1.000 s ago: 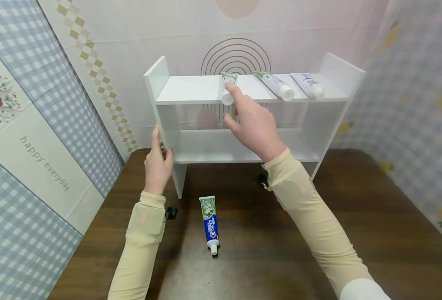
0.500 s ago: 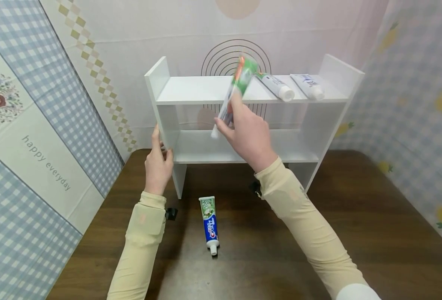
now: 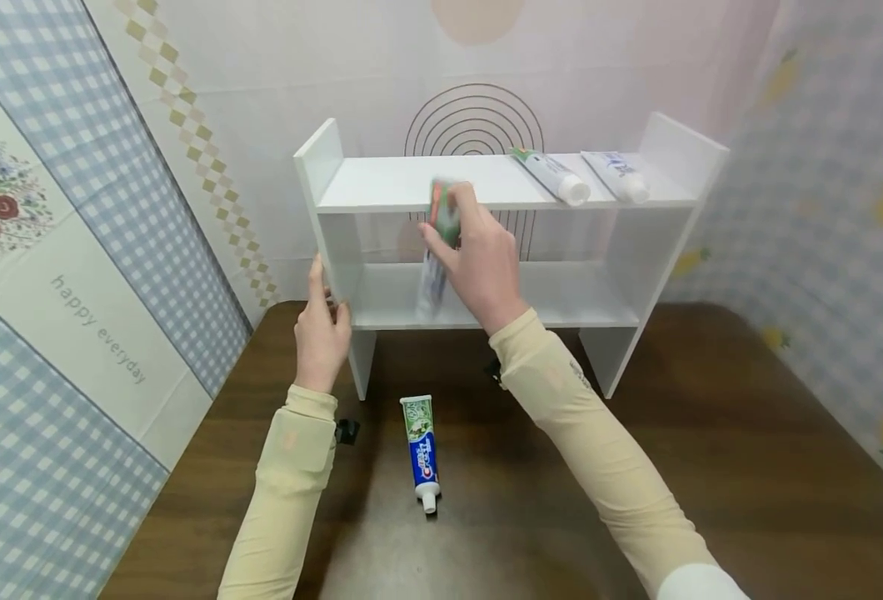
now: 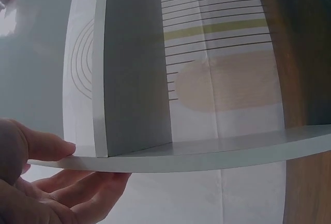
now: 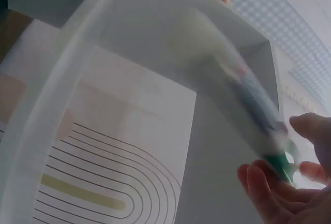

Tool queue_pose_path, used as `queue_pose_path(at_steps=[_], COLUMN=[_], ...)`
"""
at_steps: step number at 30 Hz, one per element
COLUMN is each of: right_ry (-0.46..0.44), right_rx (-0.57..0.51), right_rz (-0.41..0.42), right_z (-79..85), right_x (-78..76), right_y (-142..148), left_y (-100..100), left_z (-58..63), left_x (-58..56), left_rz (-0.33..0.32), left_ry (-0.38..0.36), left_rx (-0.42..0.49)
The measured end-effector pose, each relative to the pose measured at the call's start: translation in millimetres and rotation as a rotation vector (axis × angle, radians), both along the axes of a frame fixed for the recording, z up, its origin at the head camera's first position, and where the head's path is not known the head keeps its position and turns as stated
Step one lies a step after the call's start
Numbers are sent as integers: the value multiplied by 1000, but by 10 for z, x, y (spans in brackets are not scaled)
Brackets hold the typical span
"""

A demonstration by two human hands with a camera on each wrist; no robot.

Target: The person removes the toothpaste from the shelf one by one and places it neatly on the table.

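"White, green at one end and blurred: where does the held tube sit against the fingers?"

"Its green end is pinched in the fingers of the right hand. By the head view, the rest drops toward 6 o'clock, in front of the white rack; by the right wrist view, it points to 11 o'clock from the fingertips"

"And the left hand?"

"At 8 o'clock from the right one, gripping the rack's side panel between thumb and fingers"

"Any writing?"

"Not on the held tube; it's smeared. Between 6 and 7 o'clock from the right hand, the green-and-blue tube on the bench reads Crest, cap toward 6 o'clock. On the top shelf, one white tube lies toward 1 o'clock, another tube toward 2, both too small to read. At 9 o'clock, the cloth says 'happy everyday'"
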State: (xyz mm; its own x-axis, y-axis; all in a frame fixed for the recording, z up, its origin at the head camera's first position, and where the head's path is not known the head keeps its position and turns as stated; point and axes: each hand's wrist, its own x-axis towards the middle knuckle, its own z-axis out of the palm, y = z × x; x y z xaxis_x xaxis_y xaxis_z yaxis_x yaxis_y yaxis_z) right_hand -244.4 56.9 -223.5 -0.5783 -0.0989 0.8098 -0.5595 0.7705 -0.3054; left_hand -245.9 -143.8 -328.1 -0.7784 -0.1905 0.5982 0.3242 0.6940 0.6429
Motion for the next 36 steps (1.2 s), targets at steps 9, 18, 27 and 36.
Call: queue_pose_path(at_steps=[9, 18, 27, 36], right_ry=[-12, -459, -922, -876], right_rx=[27, 473, 705, 688], right_rz=[56, 173, 310, 137], right_z=[-155, -1139, -1827, -1999], right_x=[4, 179, 65, -12], right_y=[89, 327, 258, 87], left_y=[21, 57, 51, 42], left_z=[-8, -9, -61, -46], left_x=[-10, -18, -33, -31], left_rz=[-15, 8, 13, 11], left_ry=[-11, 0, -22, -18], left_rx=[12, -1, 13, 6])
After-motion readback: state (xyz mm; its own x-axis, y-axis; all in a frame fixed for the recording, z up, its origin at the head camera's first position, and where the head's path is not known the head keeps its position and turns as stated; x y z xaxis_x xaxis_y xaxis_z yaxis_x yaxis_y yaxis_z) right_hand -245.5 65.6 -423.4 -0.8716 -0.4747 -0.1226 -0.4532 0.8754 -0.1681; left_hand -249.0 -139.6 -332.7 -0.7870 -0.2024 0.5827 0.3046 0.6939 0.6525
